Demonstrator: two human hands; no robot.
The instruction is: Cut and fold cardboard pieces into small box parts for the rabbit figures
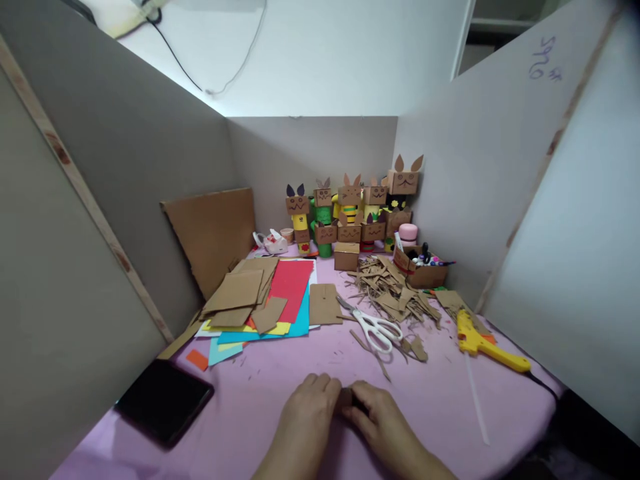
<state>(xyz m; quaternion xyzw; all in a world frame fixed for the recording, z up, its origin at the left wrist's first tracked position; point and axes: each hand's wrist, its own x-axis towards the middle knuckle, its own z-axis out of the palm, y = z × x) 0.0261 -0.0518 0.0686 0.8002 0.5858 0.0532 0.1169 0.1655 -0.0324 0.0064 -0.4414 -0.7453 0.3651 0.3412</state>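
Near the table's front edge, my left hand (313, 407) and my right hand (373, 413) are closed on a small brown cardboard piece (345, 399). Most of it is hidden behind my fingers, so its full shape cannot be made out. My right thumb and forefinger pinch its right side, while the left fingers bend over its left side. Beyond my hands lie white-handled scissors (375, 328), blades toward the upper left. A flat cardboard rectangle (325, 305) is beside the blades.
Cardboard sheets (235, 293) and coloured paper (293, 287) lie to the left, behind a black tablet-like device (165, 402). Cardboard scraps (395, 287), a pen box (425, 270) and a yellow glue gun (487, 345) are at right. Cardboard animal figures (350, 207) stand at the back between partitions.
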